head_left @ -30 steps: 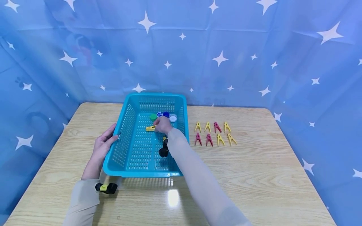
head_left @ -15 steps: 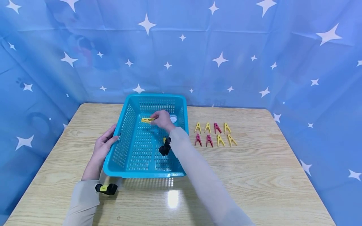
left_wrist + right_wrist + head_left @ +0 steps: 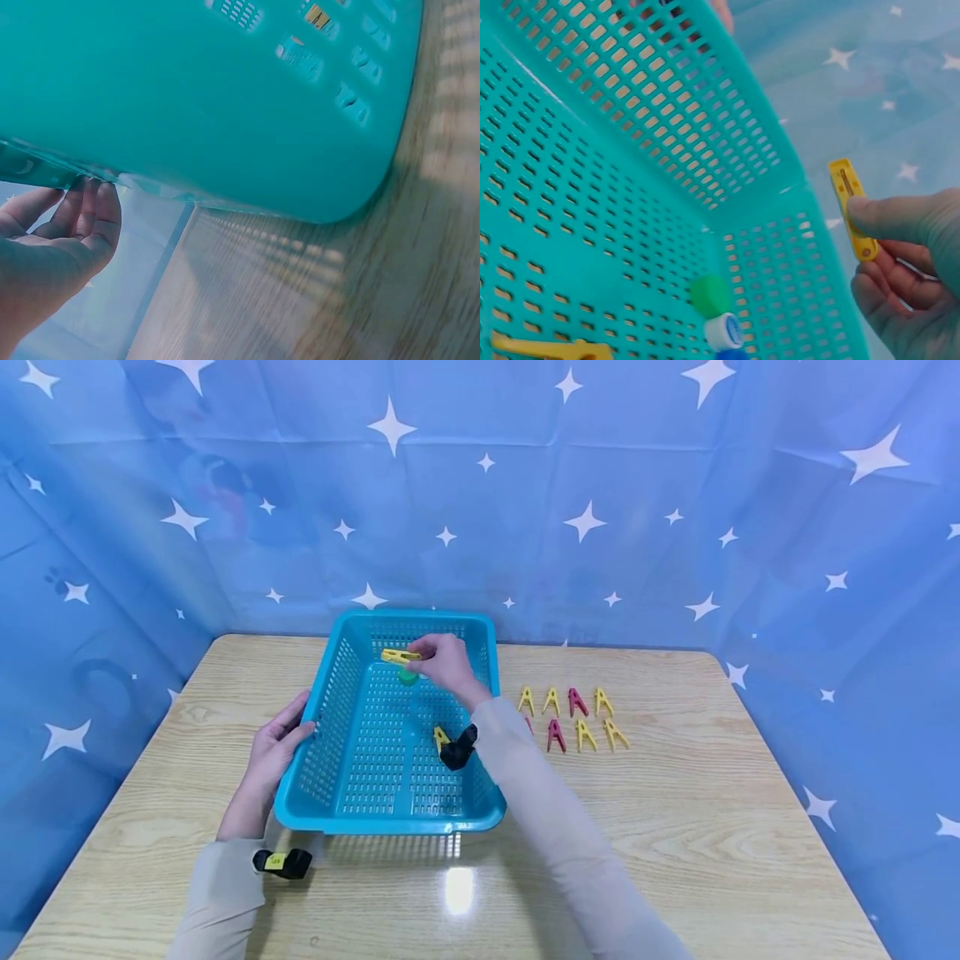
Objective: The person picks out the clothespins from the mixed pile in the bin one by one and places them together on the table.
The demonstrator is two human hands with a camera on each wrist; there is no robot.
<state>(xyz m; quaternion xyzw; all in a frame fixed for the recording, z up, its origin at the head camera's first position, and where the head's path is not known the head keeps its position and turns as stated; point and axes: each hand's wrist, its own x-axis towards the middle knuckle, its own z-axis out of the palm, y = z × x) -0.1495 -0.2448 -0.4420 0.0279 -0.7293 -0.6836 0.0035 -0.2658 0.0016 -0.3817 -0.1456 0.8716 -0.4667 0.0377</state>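
A turquoise plastic basket (image 3: pixel 375 824) stands on the wooden table. My left hand (image 3: pixel 272 752) grips its left side, thumb over the rim and fingers outside; the left wrist view shows the fingertips (image 3: pixel 109 196) at the rim. Above the back part of the basket, my right hand (image 3: pixel 448 668) pinches a yellow clothespin (image 3: pixel 399 656) between thumb and fingers. On the basket floor lie another yellow clothespin (image 3: pixel 441 739) and a green bottle cap (image 3: pixel 408 677). A white cap with a blue top (image 3: pixel 724 331) and a blue cap (image 3: pixel 731 354) sit beside the green one, hidden by my right hand in the head view.
Right of the basket, yellow clothespins (image 3: pixel 583 735) and red clothespins (image 3: pixel 556 735) lie in two rows on the table (image 3: pixel 675 810). My right sleeve covers part of one red clothespin. A blue curtain with white stars (image 3: pixel 480 510) hangs behind and at the sides.
My right hand has moved up and toward the back of the basket, still pinching the yellow clothespin. The other yellow clothespin in the basket now shows more fully. My left hand stays put.
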